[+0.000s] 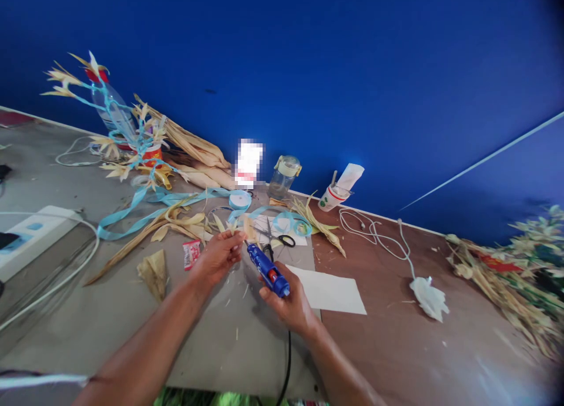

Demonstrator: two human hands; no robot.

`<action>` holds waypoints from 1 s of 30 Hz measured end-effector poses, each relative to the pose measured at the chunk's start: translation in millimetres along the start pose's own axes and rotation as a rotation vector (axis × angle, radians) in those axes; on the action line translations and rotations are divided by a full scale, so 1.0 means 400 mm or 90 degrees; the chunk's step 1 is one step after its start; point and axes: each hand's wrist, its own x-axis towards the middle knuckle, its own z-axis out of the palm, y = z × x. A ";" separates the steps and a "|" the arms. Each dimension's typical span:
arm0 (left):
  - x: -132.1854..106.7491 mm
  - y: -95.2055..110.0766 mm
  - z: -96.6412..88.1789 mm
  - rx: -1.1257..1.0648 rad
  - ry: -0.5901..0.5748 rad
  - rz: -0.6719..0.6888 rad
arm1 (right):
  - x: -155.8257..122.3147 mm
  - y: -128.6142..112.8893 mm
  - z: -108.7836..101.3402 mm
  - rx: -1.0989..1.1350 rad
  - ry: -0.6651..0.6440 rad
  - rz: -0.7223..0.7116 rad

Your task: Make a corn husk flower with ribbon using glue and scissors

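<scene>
My left hand (220, 256) is closed in a pinch, with pale pieces of corn husk (219, 224) showing just beyond the fingertips. The pinched piece itself is small and partly hidden by the fingers. In my right hand (293, 303) is a blue hot glue gun (264, 267), its nozzle pointing up and left, close to the left fingertips. A black cord (288, 359) runs down from the right hand. Just beyond the hands lie black-handled scissors (286, 240) and a roll of light-blue ribbon (240, 200). A white sheet of paper (332, 291) lies beside the right hand.
At the left stand a blue-wrapped branch with husk flowers (141, 138), a plastic bottle (112, 109) and a white power strip (39, 238). A lidded jar (284, 177) and paper cup (332, 197) stand by the blue wall. Dried husks (489, 277) lie far right.
</scene>
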 end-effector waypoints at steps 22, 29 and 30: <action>-0.001 0.006 -0.008 -0.085 -0.055 -0.024 | -0.001 0.020 0.001 -0.059 0.009 -0.023; -0.004 0.008 0.001 -0.053 0.010 0.016 | -0.011 0.010 -0.009 -0.054 0.015 -0.047; -0.005 0.008 0.002 -0.040 0.021 0.015 | -0.010 0.010 -0.008 -0.055 0.015 -0.059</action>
